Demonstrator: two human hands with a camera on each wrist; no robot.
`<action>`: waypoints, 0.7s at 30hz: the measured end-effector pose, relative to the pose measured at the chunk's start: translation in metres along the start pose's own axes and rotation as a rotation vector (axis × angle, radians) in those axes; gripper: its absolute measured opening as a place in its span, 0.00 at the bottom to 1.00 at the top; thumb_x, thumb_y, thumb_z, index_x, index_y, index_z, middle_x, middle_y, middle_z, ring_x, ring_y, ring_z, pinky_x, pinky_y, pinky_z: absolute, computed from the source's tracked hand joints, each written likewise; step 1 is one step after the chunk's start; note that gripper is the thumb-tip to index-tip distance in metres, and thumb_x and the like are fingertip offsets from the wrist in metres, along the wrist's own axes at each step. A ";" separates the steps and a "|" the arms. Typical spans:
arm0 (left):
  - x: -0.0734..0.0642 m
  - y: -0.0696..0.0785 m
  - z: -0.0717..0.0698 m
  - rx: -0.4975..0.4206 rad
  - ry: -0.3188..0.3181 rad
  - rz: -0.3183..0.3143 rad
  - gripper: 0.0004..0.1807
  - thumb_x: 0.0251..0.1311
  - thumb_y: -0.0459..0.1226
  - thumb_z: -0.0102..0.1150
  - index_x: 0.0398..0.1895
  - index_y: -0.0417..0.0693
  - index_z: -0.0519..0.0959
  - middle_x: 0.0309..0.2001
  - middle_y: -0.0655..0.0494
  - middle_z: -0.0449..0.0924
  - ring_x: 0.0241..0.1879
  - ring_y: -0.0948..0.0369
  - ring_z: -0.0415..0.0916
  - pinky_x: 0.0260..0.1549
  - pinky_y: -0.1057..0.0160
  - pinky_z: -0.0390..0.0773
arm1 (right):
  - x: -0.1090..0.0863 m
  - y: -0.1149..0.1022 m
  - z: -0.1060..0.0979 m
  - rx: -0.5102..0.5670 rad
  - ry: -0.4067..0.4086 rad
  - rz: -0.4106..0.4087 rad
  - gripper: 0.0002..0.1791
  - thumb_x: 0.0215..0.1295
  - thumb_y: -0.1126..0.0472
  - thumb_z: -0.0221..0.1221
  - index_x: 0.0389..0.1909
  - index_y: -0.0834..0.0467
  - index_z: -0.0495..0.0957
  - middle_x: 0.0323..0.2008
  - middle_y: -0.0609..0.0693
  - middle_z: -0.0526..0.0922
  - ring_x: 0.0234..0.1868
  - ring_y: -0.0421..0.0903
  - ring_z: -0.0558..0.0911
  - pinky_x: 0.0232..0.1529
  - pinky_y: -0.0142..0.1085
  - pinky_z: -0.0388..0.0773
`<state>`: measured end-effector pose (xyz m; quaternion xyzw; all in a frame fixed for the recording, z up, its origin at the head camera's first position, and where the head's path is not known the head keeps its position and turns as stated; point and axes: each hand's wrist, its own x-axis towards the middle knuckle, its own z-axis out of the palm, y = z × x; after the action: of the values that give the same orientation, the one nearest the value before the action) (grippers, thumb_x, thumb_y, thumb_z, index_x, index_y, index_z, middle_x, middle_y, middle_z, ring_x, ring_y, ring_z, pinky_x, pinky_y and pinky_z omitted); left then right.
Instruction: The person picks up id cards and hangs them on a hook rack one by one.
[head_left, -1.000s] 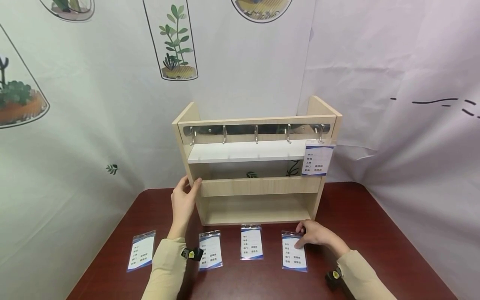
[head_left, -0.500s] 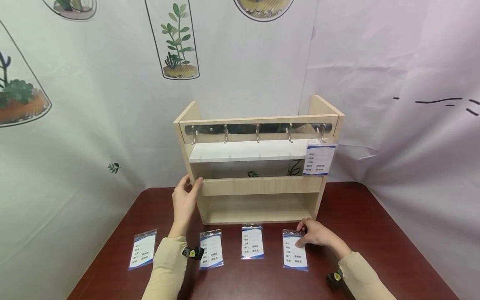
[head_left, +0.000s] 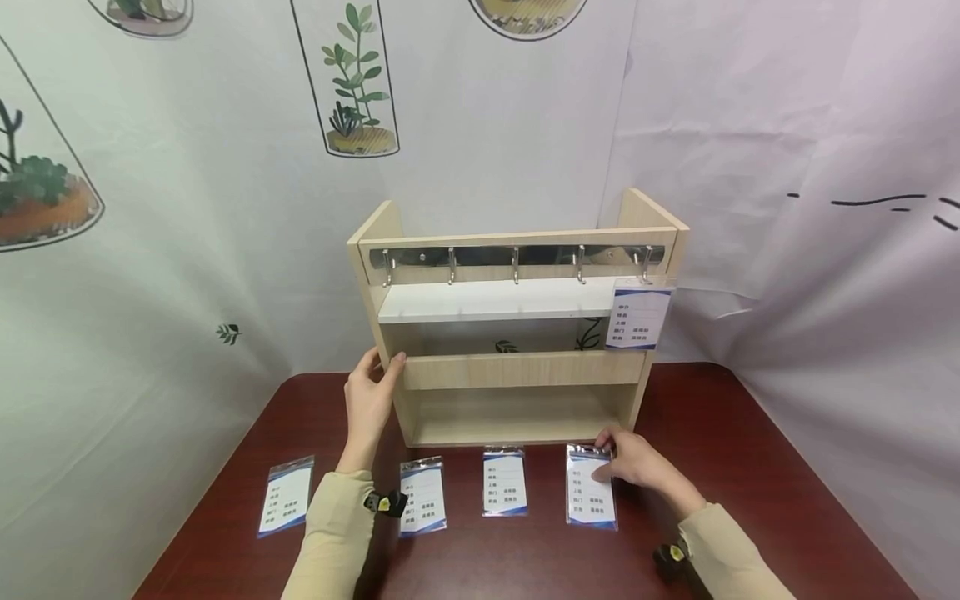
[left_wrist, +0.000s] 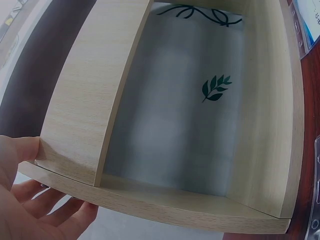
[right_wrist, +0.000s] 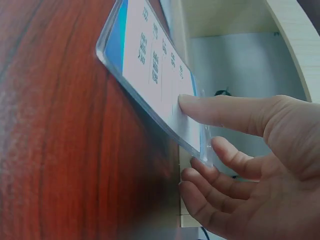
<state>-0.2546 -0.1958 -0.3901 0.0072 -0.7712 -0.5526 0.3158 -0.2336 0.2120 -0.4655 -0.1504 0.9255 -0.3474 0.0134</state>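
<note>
My left hand (head_left: 367,407) grips the left side panel of a light wooden shelf rack (head_left: 517,372). In the left wrist view, its thumb lies on the crossboard (left_wrist: 82,100) and its fingers curl behind the panel edge. My right hand (head_left: 637,461) pinches the top end of a clear-sleeved name badge (head_left: 588,496) in front of the rack's right side. The right wrist view has the thumb on the face of the badge (right_wrist: 155,70), fingertips at its top edge, and the card tilted with its near end raised off the table. Another badge (head_left: 639,318) hangs from the rightmost hook.
Three more badges lie face up on the dark red table (head_left: 517,567): a left badge (head_left: 287,497), a badge beside my left wrist (head_left: 423,497) and a middle badge (head_left: 505,483). A metal hook strip (head_left: 480,256) spans the rack's top. A printed white cloth (head_left: 495,117) hangs behind.
My right hand has taken the badge by its top end, raised it and shifted it slightly toward the rack. The left hand keeps its grip on the rack.
</note>
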 end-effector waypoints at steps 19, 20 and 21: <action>-0.001 0.001 0.000 -0.012 -0.008 -0.003 0.28 0.66 0.50 0.65 0.63 0.44 0.78 0.55 0.41 0.82 0.50 0.48 0.83 0.44 0.47 0.81 | -0.004 -0.013 -0.014 0.074 0.122 -0.033 0.19 0.46 0.71 0.73 0.38 0.62 0.75 0.31 0.48 0.78 0.33 0.43 0.76 0.34 0.34 0.73; -0.001 0.001 0.000 -0.011 -0.007 -0.005 0.28 0.66 0.50 0.65 0.62 0.44 0.78 0.54 0.41 0.83 0.50 0.48 0.83 0.44 0.48 0.81 | -0.004 -0.013 -0.015 0.076 0.122 -0.038 0.19 0.47 0.71 0.73 0.38 0.62 0.76 0.30 0.48 0.78 0.33 0.43 0.76 0.34 0.33 0.73; -0.002 0.001 0.000 -0.010 -0.006 -0.006 0.27 0.66 0.50 0.65 0.62 0.44 0.79 0.54 0.42 0.83 0.49 0.49 0.83 0.43 0.49 0.82 | -0.004 -0.013 -0.016 0.081 0.122 -0.043 0.18 0.47 0.72 0.72 0.38 0.62 0.76 0.30 0.48 0.78 0.33 0.43 0.76 0.34 0.33 0.73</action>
<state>-0.2530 -0.1947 -0.3898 0.0066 -0.7693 -0.5575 0.3120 -0.2280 0.2141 -0.4455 -0.1483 0.9063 -0.3931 -0.0447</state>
